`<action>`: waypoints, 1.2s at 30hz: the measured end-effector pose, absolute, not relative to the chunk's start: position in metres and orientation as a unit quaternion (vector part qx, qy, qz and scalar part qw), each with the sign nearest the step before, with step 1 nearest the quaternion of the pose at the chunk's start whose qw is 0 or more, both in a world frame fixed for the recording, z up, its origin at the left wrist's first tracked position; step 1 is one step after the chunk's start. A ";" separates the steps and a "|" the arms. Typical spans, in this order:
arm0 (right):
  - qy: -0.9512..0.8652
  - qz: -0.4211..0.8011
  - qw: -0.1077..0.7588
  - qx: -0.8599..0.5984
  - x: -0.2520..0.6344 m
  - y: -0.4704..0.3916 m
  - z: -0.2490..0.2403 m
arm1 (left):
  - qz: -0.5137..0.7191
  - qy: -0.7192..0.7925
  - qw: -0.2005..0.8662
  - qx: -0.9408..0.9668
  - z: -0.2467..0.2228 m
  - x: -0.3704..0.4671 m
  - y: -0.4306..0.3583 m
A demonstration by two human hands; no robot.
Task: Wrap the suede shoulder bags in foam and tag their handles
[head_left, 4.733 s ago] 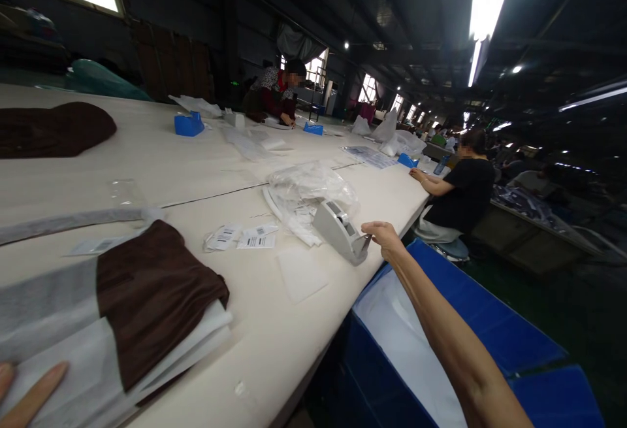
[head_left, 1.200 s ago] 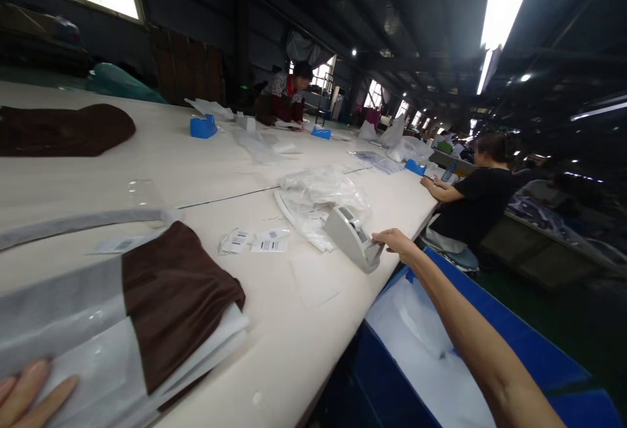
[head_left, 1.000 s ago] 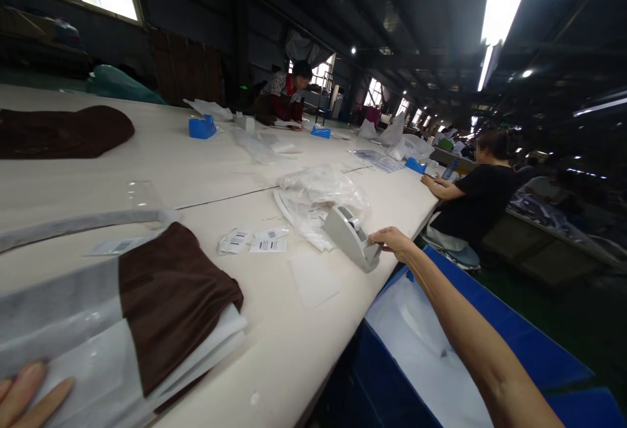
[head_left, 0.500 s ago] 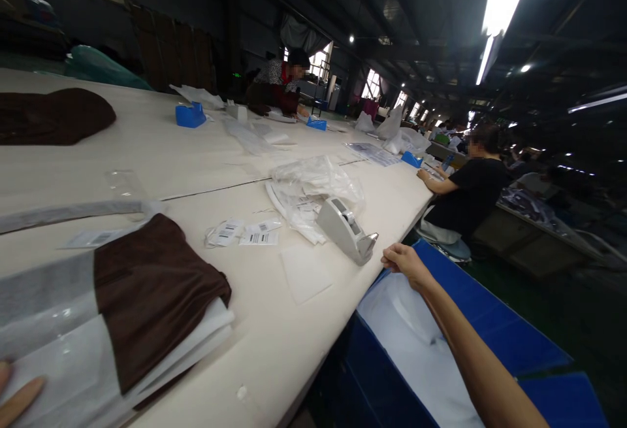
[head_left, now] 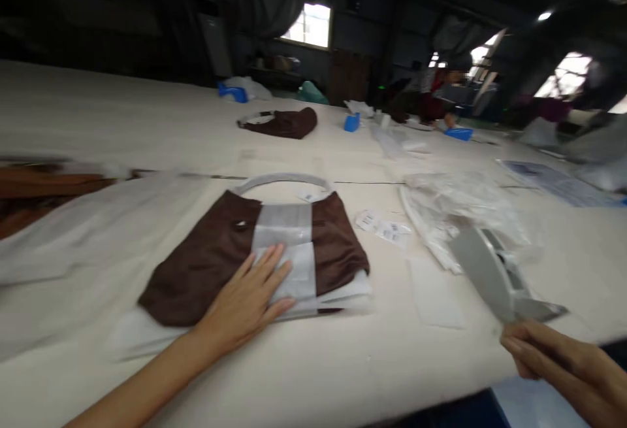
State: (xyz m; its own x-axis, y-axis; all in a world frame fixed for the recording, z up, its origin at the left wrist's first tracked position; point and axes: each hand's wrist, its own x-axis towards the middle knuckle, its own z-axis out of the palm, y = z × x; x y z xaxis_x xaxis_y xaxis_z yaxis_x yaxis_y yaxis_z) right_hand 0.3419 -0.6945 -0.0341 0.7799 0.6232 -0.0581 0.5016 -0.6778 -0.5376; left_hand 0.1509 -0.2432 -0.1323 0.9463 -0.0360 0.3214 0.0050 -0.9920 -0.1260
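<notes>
Resting: left hand (head_left: 252,294), grip spread flat, on brown bag (head_left: 196,268) | right hand (head_left: 553,349): blurred, grip pinched closed, any contents indiscernible

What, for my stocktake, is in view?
Table: 1, white, foreground
Bags: 2, brown, centre and far
Tape dispenser: 1, grey, right
Plastic: 1 heap, clear, behind dispenser
Labels: several, white, beside bag
Sheet: 1, white, beside dispenser
Small items: 3+, blue, far
Wrapping: uncounted, white, left
Pile: 1, orange-brown, left edge
Co-worker: 1, reddish sleeve, background
Windows: several, white, background
Container: 1, blue, bottom right
Left hand: 1, on centre bag
Right hand: 1, beside dispenser
</notes>
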 end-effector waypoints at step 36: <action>-0.734 0.048 -0.076 -0.673 0.338 -0.276 -0.041 | -0.252 -0.107 -0.043 -0.961 -0.134 0.142 -0.266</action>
